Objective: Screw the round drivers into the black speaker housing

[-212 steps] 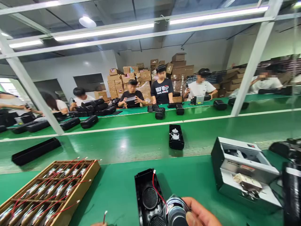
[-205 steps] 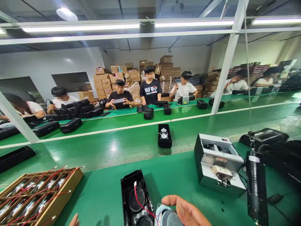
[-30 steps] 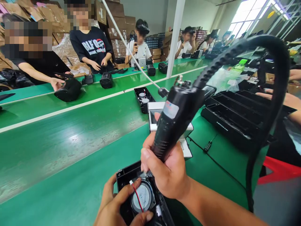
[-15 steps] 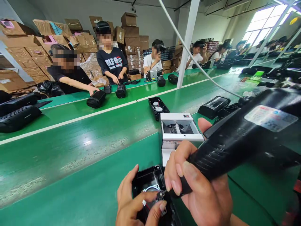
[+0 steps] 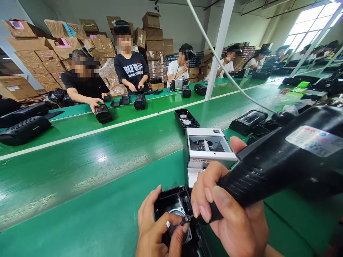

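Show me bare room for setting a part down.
Free: green mat left of the left hand, bordered by the belt beyond. Crowded: from that hand rightward, with black housing, right hand, black power tool, white machine.

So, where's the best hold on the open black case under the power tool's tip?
Likely grip the black case by its left long wall, from the left, where the left hand lies: that wall forms a raised edge, while the power tool slants in from the right.
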The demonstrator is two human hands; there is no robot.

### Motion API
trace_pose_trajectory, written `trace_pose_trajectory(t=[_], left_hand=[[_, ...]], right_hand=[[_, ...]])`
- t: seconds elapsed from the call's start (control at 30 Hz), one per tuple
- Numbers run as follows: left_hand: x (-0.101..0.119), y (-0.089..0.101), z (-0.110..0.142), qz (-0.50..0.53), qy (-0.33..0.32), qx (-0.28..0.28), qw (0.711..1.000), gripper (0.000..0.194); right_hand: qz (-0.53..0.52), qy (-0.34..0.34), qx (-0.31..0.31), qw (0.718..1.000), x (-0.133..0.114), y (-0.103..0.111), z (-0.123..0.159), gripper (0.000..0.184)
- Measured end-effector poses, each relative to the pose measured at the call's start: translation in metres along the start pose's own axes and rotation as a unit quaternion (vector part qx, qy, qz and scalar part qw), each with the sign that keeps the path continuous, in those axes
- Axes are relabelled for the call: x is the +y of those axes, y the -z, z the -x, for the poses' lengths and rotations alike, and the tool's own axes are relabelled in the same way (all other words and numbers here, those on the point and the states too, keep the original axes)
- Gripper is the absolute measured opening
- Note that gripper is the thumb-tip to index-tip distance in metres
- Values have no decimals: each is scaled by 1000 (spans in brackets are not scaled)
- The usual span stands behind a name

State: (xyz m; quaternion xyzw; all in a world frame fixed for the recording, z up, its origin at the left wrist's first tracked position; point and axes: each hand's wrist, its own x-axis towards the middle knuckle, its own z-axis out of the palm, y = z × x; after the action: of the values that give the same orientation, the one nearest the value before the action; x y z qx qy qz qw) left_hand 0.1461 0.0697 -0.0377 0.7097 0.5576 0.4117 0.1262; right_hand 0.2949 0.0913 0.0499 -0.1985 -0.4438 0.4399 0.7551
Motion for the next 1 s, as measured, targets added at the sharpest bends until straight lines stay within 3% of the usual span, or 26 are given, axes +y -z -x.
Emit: trace_pose_trajectory(t=[0.47, 0.73, 0.9, 1.0], left_hand=[[4, 4, 0, 5, 18, -19, 1000, 31], [6, 3, 0, 3, 13, -6, 1000, 29], [0, 3, 1, 10, -3, -5, 1000, 31], [-1, 4, 3, 16, 0, -11, 1000, 18]], right_hand=[[30, -5, 9, 999, -4, -2, -3, 69], [47, 6, 23, 999, 1, -2, 2, 44], [47, 5, 3, 999, 1, -3, 10, 49], [53, -3, 17, 998, 2, -5, 12, 50]])
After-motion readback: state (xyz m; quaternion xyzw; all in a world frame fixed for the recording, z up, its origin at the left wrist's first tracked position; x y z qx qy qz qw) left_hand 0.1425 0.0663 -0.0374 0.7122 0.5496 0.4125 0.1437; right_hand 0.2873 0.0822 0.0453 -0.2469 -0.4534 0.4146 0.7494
